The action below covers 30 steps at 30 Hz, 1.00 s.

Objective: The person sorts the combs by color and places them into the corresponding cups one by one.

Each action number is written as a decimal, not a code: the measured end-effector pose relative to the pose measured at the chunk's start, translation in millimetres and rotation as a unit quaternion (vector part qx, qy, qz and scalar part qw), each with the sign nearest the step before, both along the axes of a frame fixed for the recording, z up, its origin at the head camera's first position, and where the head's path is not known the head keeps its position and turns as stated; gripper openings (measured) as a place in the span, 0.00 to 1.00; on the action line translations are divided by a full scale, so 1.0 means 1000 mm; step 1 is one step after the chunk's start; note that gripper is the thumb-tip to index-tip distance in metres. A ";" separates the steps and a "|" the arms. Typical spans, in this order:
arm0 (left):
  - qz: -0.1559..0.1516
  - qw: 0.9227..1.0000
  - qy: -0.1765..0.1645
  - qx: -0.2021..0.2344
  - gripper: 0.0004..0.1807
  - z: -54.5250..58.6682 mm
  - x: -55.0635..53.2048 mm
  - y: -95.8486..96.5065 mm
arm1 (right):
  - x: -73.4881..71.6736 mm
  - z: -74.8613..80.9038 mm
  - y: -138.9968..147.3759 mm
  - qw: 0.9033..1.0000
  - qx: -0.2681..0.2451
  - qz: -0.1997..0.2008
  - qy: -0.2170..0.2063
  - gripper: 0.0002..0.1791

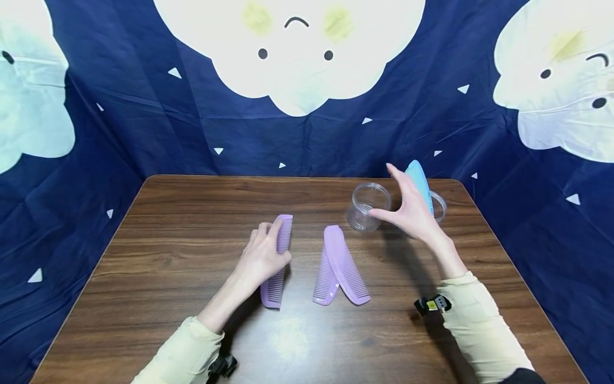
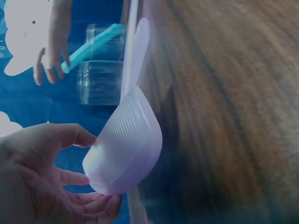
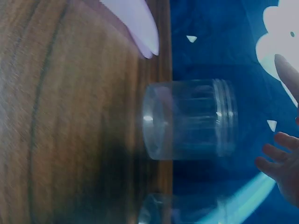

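In the head view my left hand (image 1: 261, 257) grips a purple comb (image 1: 273, 294) at the table's middle. The left wrist view shows thumb and fingers around the rounded near end of this comb (image 2: 133, 147). Two more purple combs lie crossed to its right, one (image 1: 346, 266) on top of the other (image 1: 322, 285). My right hand (image 1: 413, 214) holds nothing, its thumb and fingers spread wide beside a clear jar (image 1: 361, 217). Partly hidden behind that hand, a light-blue comb (image 1: 418, 180) leans up at a second clear jar (image 1: 440, 207).
The brown wooden table (image 1: 158, 250) has its far edge just behind the jars. A dark blue cloth (image 1: 144, 133) with white clouds hangs behind it and along both sides. Black wrist cameras hang below both sleeves, close over the tabletop.
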<state>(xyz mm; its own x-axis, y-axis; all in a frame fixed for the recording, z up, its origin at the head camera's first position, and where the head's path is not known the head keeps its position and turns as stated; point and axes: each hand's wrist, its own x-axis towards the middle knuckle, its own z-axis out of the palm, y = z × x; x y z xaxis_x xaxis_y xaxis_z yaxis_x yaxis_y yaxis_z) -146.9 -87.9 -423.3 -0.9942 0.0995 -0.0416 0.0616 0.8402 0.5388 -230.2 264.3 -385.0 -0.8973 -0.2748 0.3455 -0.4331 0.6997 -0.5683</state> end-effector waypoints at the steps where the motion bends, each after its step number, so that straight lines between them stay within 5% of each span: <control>1: 0.001 1.000 0.002 0.004 0.49 0.002 0.000 0.000 | -0.001 -0.003 -0.001 1.000 0.004 0.000 0.002 0.64; 7: 0.005 0.999 0.034 0.031 0.49 0.012 -0.002 -0.003 | -0.010 -0.022 -0.005 1.000 0.029 -0.001 -0.010 0.63; 16: 0.010 0.996 0.064 0.059 0.54 0.024 -0.005 -0.001 | -0.014 -0.038 -0.003 0.994 0.044 -0.032 -0.093 0.66; 30: 0.032 0.988 0.110 0.100 0.55 0.038 -0.006 -0.003 | -0.015 -0.054 -0.011 0.995 0.006 -0.044 -0.087 0.63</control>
<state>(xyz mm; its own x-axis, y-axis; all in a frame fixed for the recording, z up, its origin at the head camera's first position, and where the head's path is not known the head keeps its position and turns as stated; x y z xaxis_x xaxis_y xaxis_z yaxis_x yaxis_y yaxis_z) -152.7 -90.9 -385.3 -0.9814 0.0213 0.1908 0.1467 0.7247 0.6733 -244.8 253.7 -438.9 -0.9640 -0.1955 0.1803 -0.2657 0.7371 -0.6214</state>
